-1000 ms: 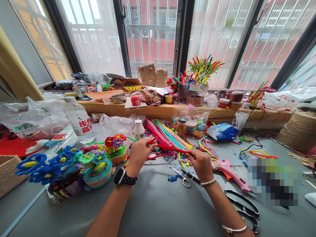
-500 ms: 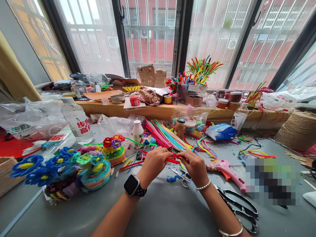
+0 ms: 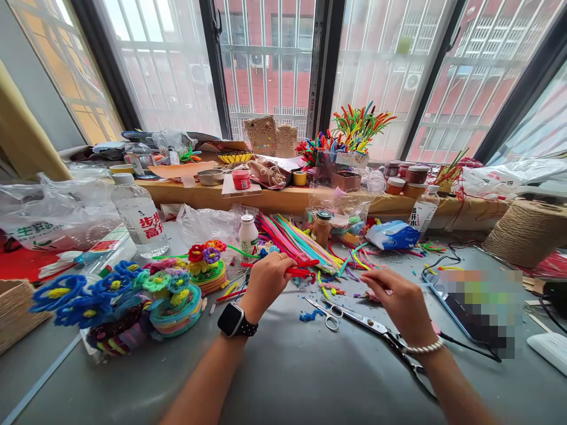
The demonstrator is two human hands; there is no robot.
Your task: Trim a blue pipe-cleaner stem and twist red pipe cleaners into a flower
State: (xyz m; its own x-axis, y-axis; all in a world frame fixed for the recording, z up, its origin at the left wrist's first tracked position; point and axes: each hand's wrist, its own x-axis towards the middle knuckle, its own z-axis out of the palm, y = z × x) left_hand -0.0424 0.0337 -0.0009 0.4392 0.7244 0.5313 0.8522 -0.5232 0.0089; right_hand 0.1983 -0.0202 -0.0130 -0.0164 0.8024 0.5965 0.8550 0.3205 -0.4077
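Observation:
My left hand [image 3: 270,280], with a watch on its wrist, is closed around red pipe cleaners [image 3: 305,271]. Their ends stick out to the right past the fingertips. My right hand [image 3: 398,301] reaches over the pink glue gun [image 3: 376,295], most of which it hides. Its fingers are stretched out and slightly bent, and I see nothing held in them. Between the hands lie small scissors [image 3: 331,317]. Large black-handled shears [image 3: 376,326] lie partly under my right wrist. Behind my hands spreads a pile of coloured pipe cleaners [image 3: 301,242].
Fuzzy blue flowers [image 3: 84,310] and a round pastel pot [image 3: 175,316] stand at the left. A small white bottle [image 3: 248,236], a brown jar [image 3: 322,229] and a tissue pack [image 3: 393,235] stand behind. A phone [image 3: 469,313] and a twine spool [image 3: 522,233] are at the right.
My hands have moved apart. The right one has let go of the red pipe cleaners and gone right, over the glue gun. The left one still holds them.

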